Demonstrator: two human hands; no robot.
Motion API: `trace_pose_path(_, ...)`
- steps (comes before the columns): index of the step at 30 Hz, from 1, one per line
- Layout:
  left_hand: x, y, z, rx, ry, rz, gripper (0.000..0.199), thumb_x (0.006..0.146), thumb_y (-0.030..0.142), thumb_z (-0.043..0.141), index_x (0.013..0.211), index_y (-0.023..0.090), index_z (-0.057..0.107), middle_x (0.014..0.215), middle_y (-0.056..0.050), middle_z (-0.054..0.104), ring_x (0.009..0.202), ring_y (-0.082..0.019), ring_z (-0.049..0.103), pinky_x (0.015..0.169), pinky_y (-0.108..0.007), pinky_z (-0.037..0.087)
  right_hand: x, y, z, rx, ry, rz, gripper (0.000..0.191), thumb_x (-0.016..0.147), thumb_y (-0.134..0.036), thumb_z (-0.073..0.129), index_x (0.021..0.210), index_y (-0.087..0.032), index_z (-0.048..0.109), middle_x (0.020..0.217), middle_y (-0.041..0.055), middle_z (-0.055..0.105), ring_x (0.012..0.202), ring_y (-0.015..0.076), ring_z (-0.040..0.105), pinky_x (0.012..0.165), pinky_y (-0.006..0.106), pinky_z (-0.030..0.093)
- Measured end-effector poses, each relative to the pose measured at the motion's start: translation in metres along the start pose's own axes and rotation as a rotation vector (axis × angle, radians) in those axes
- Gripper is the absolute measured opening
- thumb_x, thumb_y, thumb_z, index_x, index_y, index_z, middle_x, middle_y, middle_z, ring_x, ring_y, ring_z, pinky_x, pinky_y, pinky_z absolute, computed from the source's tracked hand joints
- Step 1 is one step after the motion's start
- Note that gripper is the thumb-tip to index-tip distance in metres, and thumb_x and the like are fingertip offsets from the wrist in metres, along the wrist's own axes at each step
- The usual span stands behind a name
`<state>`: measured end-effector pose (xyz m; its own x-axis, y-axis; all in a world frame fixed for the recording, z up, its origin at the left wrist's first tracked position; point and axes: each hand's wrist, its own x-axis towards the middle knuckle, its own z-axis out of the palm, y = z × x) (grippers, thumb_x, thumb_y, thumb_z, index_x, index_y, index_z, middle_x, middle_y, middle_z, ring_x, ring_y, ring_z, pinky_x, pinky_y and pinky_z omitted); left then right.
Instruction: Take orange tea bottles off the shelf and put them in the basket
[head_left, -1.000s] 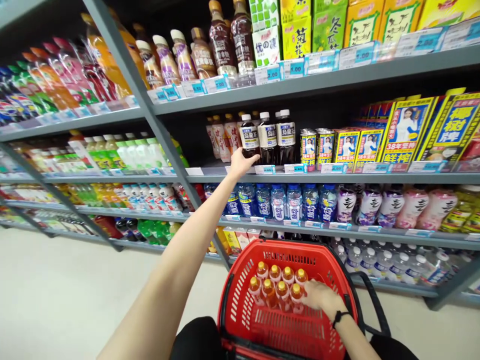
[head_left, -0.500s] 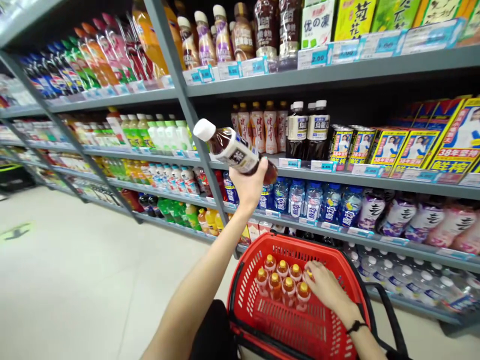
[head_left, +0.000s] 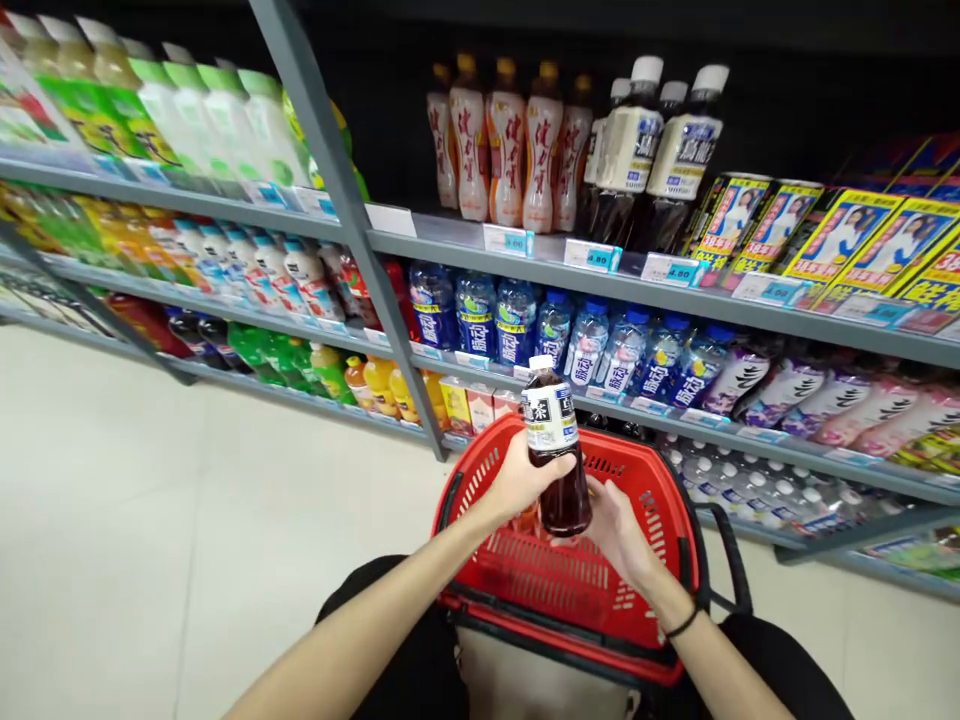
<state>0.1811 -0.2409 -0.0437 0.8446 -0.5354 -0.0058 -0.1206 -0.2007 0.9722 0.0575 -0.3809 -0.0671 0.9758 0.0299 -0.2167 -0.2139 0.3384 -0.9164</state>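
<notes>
My left hand (head_left: 529, 470) is wrapped round the lower half of an oolong tea bottle (head_left: 555, 445) with a white cap, a white label and dark liquid. The bottle is nearly upright above the red shopping basket (head_left: 555, 640). My right hand (head_left: 619, 525), with a dark band at the wrist, is open beside the bottle's base. Its fingers reach partly behind and below the bottle, and I cannot tell whether they touch it. Orange-pink drink bottles (head_left: 525, 520) in the basket are mostly hidden behind my left hand and the tea bottle.
Two similar oolong tea bottles (head_left: 686, 150) stand in front on the shelf, beside yellow-capped bottles (head_left: 506, 145). Blue drink bottles (head_left: 589, 340) line the shelf below. A grey shelf post (head_left: 360, 240) rises left of the basket. The basket's black handle (head_left: 731, 560) sticks out right.
My left hand has brought the tea bottle down from shelf height to above the basket, turning it upright. My right hand has left the bottles in the basket and come up beside the tea bottle.
</notes>
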Motion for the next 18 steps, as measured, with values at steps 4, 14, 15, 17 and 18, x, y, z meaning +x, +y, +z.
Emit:
trace_pose_path(4,-0.013,0.001,0.011,-0.175,0.065,0.004,0.056,0.070,0.059,0.085,0.102,0.021,0.061,0.102,-0.012,0.077,0.095,-0.032,0.076,0.083,-0.044,0.065,0.001,0.007,0.006,0.017,0.029,-0.144,0.070,0.078,-0.069,0.080,0.125,-0.021,0.062,0.100,0.0098,0.074,0.075,0.0250,0.071,0.057,0.036,0.061)
trace_pose_path(14,-0.014,0.016,0.003,-0.475,0.023,0.228,0.064,0.075,0.049,0.089,0.120,0.013,0.061,0.119,-0.018,0.076,0.098,-0.027,0.077,0.089,-0.042,0.064,-0.005,0.010,-0.002,-0.318,0.247,-0.332,0.055,0.074,-0.036,0.092,0.120,-0.023,0.064,0.111,0.0055,0.076,0.093,0.0225,0.074,0.087,0.036,0.063)
trace_pose_path(15,-0.014,0.016,0.002,-0.471,0.003,0.228,0.062,0.074,0.048,0.090,0.117,0.013,0.062,0.117,-0.018,0.076,0.096,-0.027,0.077,0.087,-0.042,0.065,-0.006,0.012,-0.002,-0.372,0.269,-0.356,0.054,0.074,-0.035,0.092,0.119,-0.023,0.064,0.114,0.0057,0.075,0.101,0.0237,0.073,0.094,0.037,0.061)
trace_pose_path(17,-0.016,0.017,0.000,-0.445,-0.074,0.263,0.055,0.074,0.044,0.089,0.113,0.013,0.063,0.110,-0.016,0.076,0.094,-0.026,0.076,0.086,-0.043,0.065,-0.007,0.016,-0.003,-0.467,0.294,-0.369,0.054,0.075,-0.034,0.092,0.118,-0.024,0.060,0.113,0.0049,0.074,0.104,0.0239,0.072,0.095,0.038,0.059)
trace_pose_path(18,-0.016,0.018,0.000,-0.432,-0.115,0.305,0.050,0.075,0.040,0.087,0.110,0.013,0.065,0.106,-0.015,0.076,0.093,-0.026,0.075,0.086,-0.043,0.064,-0.008,0.018,-0.004,-0.505,0.301,-0.369,0.054,0.076,-0.035,0.092,0.117,-0.025,0.059,0.111,0.0042,0.074,0.102,0.0236,0.072,0.093,0.037,0.059)
